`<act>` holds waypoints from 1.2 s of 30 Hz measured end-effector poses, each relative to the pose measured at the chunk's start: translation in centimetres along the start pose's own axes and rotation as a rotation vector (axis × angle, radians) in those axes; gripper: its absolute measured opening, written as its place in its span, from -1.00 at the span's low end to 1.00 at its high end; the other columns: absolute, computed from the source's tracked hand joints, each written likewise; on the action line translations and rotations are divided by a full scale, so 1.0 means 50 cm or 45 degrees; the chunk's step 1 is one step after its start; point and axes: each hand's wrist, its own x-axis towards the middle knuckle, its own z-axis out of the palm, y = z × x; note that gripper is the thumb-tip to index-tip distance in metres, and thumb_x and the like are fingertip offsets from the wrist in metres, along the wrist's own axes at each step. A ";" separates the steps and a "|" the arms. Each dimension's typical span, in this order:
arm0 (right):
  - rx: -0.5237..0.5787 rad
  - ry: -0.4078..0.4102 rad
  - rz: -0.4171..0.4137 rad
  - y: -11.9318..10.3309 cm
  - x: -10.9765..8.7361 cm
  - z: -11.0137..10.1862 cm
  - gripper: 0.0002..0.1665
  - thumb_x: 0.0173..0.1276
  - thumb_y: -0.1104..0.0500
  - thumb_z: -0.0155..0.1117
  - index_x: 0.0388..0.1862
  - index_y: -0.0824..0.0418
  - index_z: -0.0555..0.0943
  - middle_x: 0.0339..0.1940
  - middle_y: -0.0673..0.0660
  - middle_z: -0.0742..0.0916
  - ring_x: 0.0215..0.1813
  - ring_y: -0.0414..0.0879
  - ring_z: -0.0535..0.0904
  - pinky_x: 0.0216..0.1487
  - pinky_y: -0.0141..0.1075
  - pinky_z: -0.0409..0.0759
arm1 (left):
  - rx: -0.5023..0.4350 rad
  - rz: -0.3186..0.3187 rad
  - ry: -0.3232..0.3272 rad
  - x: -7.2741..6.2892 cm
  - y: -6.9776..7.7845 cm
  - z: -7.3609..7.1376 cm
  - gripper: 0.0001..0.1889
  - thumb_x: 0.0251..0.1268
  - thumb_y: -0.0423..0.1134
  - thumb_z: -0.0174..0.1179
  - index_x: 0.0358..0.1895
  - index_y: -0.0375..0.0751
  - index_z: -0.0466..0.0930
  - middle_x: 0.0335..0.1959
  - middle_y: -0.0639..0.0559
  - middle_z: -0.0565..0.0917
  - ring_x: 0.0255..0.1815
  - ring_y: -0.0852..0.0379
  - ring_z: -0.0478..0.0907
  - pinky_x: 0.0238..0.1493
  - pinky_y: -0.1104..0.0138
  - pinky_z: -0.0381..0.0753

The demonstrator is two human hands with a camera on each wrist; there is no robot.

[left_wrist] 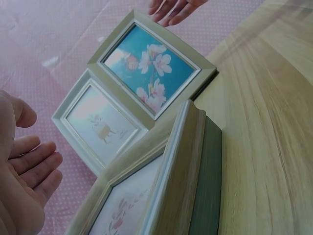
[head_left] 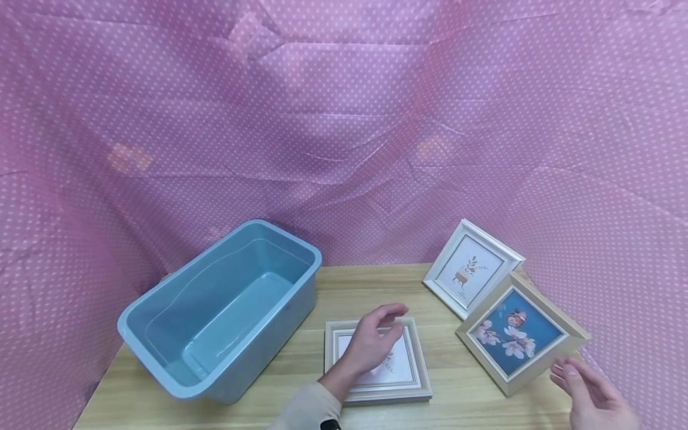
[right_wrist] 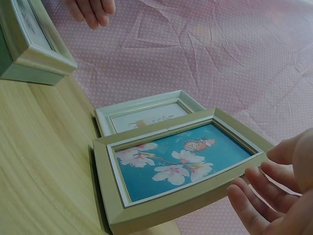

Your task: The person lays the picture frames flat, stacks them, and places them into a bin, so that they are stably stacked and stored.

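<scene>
My left hand (head_left: 371,343) is above a picture frame (head_left: 421,358) that lies flat, its fingers loosely bent and holding nothing. In the left wrist view this frame (left_wrist: 128,181) has a pale wood border, with a greenish layer (left_wrist: 208,181) under it. Close by the right edge of a beige frame (head_left: 494,364) is my right hand (head_left: 596,397), fingers relaxed and apart. That frame stands tilted, showing a butterfly and pink blossoms on blue (right_wrist: 183,164). Behind it leans a white frame (head_left: 443,278) with a potted plant print, its lower right part hidden by the beige one.
A blue plastic tub (head_left: 279,313) stands on the left of the wooden table (head_left: 295,382), its inside bare. Pink dotted cloth (head_left: 344,149) hangs behind the table and along both sides. The two upright frames stand near the right edge, by the cloth.
</scene>
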 end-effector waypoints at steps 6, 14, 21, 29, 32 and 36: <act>-0.112 0.034 0.112 -0.005 0.008 -0.008 -0.69 0.58 0.40 0.24 -0.07 0.02 0.80 -0.36 -0.39 0.82 -0.43 -0.51 0.75 -0.38 -0.71 0.65 | -0.003 -0.010 -0.009 0.005 0.002 0.008 -0.56 0.52 -0.28 0.18 0.39 -0.27 0.61 0.35 -0.12 0.72 0.40 -0.18 0.63 0.51 -0.01 0.59; -0.192 0.088 0.279 0.001 0.028 -0.017 -0.69 0.54 0.33 0.31 0.08 -0.07 0.70 -0.38 -0.48 0.75 -0.47 -0.54 0.71 -0.40 -0.73 0.62 | -0.010 -0.028 -0.036 0.009 0.005 0.019 -0.56 0.52 -0.27 0.17 0.39 -0.22 0.62 0.36 -0.10 0.72 0.40 -0.21 0.62 0.49 -0.02 0.61; -0.350 -0.019 0.506 0.000 0.051 -0.020 -0.25 0.48 0.12 0.49 0.59 0.10 0.45 -0.35 -0.60 0.70 -0.41 -0.60 0.70 -0.34 -0.77 0.57 | -0.013 -0.031 -0.043 0.012 0.006 0.024 -0.56 0.52 -0.25 0.17 0.39 -0.20 0.62 0.35 -0.09 0.73 0.41 -0.22 0.61 0.50 -0.04 0.60; -0.496 -0.098 0.530 0.007 0.055 -0.010 -0.15 0.53 0.02 0.44 0.65 0.30 0.36 -0.37 -0.61 0.63 -0.37 -0.70 0.63 -0.20 -0.82 0.54 | -0.011 -0.025 -0.039 0.012 0.010 0.027 -0.57 0.52 -0.24 0.19 0.39 -0.18 0.63 0.35 -0.06 0.74 0.40 -0.15 0.62 0.50 0.02 0.60; -0.606 -0.119 0.532 0.009 0.054 -0.010 -0.18 0.56 -0.07 0.38 0.63 0.28 0.39 -0.36 -0.66 0.58 -0.36 -0.76 0.58 0.33 -0.57 0.61 | -0.020 -0.019 -0.040 0.014 0.011 0.032 -0.57 0.52 -0.22 0.20 0.38 -0.15 0.64 0.34 -0.05 0.74 0.39 -0.13 0.63 0.51 0.05 0.60; -0.691 -0.117 0.529 0.010 0.048 -0.011 -0.20 0.58 -0.14 0.34 0.61 0.23 0.42 -0.44 -0.73 0.52 -0.37 -0.79 0.54 0.67 -0.20 0.32 | -0.027 -0.033 -0.068 0.016 0.012 0.040 -0.56 0.52 -0.17 0.20 0.39 -0.11 0.63 0.35 -0.01 0.73 0.42 -0.09 0.63 0.52 0.10 0.59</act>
